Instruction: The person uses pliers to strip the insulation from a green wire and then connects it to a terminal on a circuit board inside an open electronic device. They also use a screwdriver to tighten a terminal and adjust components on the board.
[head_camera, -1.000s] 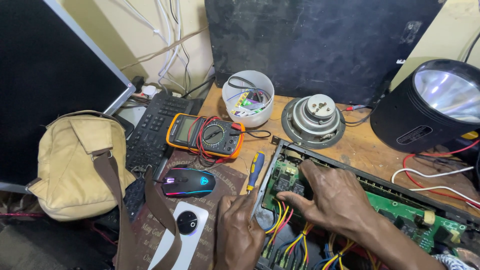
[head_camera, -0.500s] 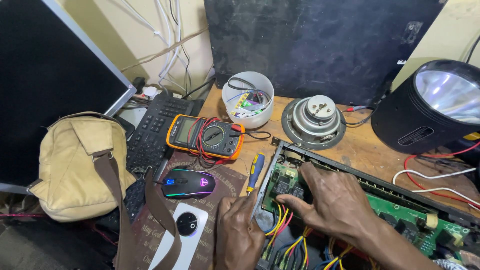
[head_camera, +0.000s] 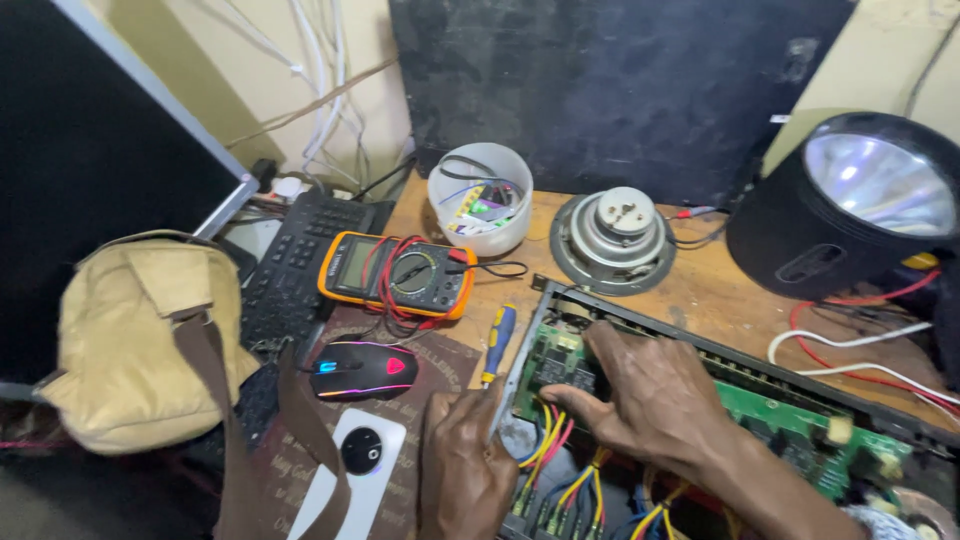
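Note:
An opened electronics chassis with a green circuit board (head_camera: 775, 415) lies at the lower right of the wooden bench. My right hand (head_camera: 655, 395) rests inside it, fingers spread over the board near bundles of yellow and red wires (head_camera: 555, 450). My left hand (head_camera: 465, 465) presses on the chassis's left wall, fingers curled against the metal edge. Neither hand holds a tool. A blue and yellow screwdriver (head_camera: 497, 343) lies just left of the chassis, above my left hand.
An orange multimeter (head_camera: 395, 275) with red leads, a lit computer mouse (head_camera: 362, 369), a black keyboard (head_camera: 290, 265) and a tan bag (head_camera: 135, 340) sit at the left. Behind are a white bowl of parts (head_camera: 480, 197), a bare speaker driver (head_camera: 612, 240) and a black lamp (head_camera: 850, 205).
My left hand's raised finger has come down onto the chassis edge. My right hand has stayed on the board with only a slight shift.

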